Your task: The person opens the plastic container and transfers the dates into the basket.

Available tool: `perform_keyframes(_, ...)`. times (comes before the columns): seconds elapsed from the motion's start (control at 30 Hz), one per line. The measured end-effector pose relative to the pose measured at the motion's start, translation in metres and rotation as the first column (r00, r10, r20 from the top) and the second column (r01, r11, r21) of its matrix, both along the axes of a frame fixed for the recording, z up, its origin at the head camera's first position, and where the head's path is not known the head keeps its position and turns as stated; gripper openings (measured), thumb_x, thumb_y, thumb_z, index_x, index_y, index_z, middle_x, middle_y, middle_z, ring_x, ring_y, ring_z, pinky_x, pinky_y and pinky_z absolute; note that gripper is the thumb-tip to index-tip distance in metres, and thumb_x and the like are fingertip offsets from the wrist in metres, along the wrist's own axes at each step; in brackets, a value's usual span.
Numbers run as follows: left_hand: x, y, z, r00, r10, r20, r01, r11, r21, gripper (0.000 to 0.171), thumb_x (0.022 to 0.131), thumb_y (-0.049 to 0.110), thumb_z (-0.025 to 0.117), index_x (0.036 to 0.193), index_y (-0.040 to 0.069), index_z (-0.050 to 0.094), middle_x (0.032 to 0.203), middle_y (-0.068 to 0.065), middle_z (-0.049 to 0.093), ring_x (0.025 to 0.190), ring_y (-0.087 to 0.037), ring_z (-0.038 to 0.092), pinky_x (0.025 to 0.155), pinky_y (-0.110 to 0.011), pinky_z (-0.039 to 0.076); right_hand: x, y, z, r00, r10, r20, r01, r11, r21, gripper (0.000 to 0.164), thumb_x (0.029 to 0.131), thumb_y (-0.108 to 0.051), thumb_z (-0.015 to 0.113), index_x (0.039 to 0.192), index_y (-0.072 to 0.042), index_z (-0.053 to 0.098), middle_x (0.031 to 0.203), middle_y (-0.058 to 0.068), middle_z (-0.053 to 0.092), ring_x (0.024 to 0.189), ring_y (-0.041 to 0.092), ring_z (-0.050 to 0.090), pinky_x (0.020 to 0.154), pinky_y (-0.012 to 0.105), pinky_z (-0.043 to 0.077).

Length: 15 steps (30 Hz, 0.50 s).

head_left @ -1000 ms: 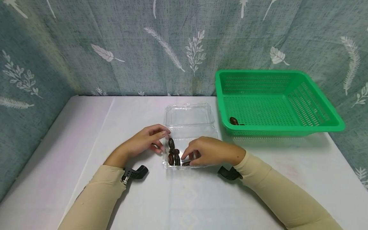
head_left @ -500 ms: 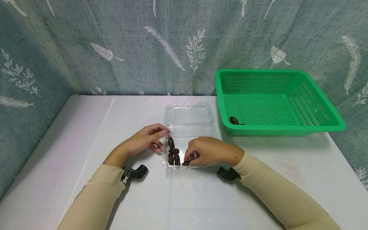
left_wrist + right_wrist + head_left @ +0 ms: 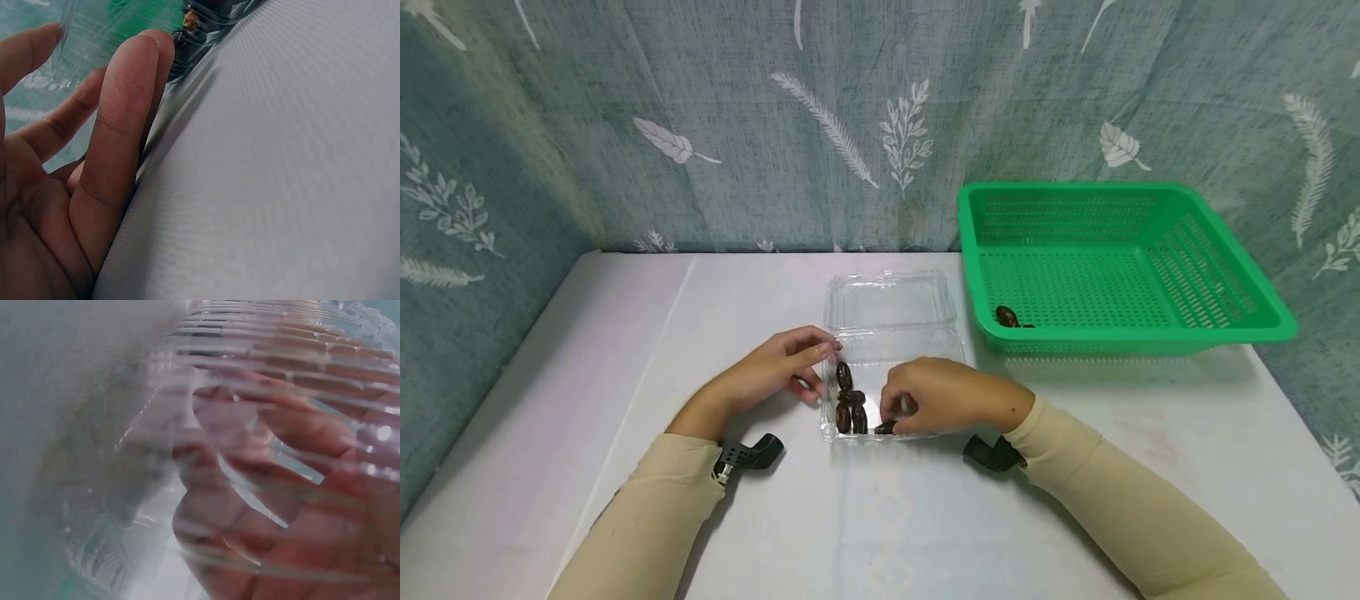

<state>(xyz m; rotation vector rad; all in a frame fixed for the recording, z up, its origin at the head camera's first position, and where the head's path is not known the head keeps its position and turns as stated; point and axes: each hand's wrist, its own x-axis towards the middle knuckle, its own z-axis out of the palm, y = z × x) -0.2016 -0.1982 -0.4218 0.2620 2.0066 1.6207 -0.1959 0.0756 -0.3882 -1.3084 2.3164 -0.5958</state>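
A clear plastic clamshell box (image 3: 917,346) stands unfolded on the table, its lid laid back. Several dark brown dates (image 3: 844,375) lie along its left side. My left hand (image 3: 782,367) is at the box's left wall, fingers loosely extended, thumb and forefinger tips right at the rim; in the left wrist view its fingers (image 3: 119,106) stand beside the plastic. Inside the box, near its front wall, my right hand (image 3: 943,396) pinches another date (image 3: 885,427), mostly covered by the fingertips. The right wrist view shows the right fingers (image 3: 212,512) curled behind the ridged clear wall.
A green perforated basket (image 3: 1120,335) stands at the back right, with a date (image 3: 1006,317) and part of another showing in its near left corner. White cloth covers the table (image 3: 880,517). A patterned curtain (image 3: 737,125) hangs behind it.
The right fingers have drawn in from a wider spread and closed on the date at the front of the box. The left hand stays at the left wall.
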Motion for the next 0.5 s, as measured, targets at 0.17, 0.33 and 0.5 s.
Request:
perform_keyframes(0.17,-0.0010,0.0002,0.0005,1.000,-0.001,-0.007,0.001,1.000,-0.005,0.043,0.106,0.032,0.050,0.136,0.001,0.049,0.130,-0.016,0.053,0.078,-0.017,0.069,0.070,-0.034,0.063,-0.0004,0.0011,0.0004,1.000,-0.026,0.003,0.026,1.000,0.007,0.010,0.084,-0.013,0.077,0.089,-0.021,0.074,0.085,-0.009,0.064,0.077,0.005,0.059,0.070,0.018,0.048)
perform_keyframes(0.33,-0.0030,-0.0006,0.0005,1.000,-0.003,-0.022,0.003,1.000,-0.009,0.045,0.106,0.033,0.051,0.136,0.000,0.049,0.131,-0.018,0.053,0.078,-0.017,0.069,0.070,-0.033,0.063,-0.0016,0.0020,0.0029,0.999,-0.036,0.010,0.036,0.999,-0.016,0.011,0.084,-0.013,0.077,0.091,-0.020,0.074,0.088,-0.010,0.065,0.079,0.007,0.059,0.072,0.018,0.049)
perform_keyframes(0.5,-0.0016,-0.0010,-0.0010,1.000,-0.003,-0.010,0.003,1.000,-0.013,0.043,0.105,0.031,0.052,0.135,0.000,0.049,0.130,-0.018,0.052,0.078,-0.017,0.069,0.070,-0.034,0.063,-0.0020,0.0029,0.0014,0.998,-0.039,0.050,0.042,0.997,-0.062,0.010,0.086,-0.013,0.076,0.094,-0.017,0.073,0.092,-0.008,0.066,0.083,0.007,0.059,0.075,0.018,0.050)
